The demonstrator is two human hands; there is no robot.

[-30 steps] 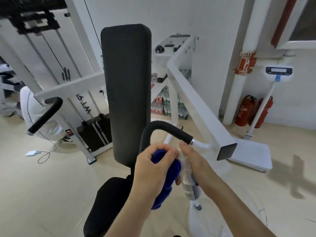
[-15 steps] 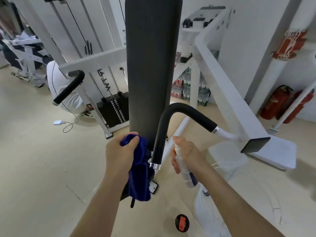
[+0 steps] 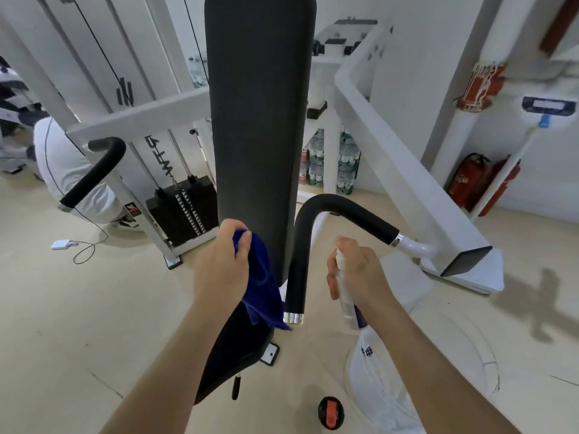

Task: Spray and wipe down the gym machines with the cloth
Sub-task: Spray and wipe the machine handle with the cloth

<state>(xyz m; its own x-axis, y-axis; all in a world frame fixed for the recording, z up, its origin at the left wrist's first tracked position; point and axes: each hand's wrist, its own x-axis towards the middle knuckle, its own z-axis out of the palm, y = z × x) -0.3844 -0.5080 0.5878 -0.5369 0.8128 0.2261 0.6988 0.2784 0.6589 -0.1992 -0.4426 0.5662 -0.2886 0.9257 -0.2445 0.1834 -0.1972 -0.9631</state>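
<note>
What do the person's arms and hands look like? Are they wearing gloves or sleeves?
No gloves and no sleeves show. The left hand and the right hand are both bare, and both forearms are bare right down to the bottom edge of the picture. No watch, ring, bracelet or markings can be seen on either one.

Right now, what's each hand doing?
Left hand: closed, holding the blue cloth.
Right hand: closed, holding the spray bottle.
</note>
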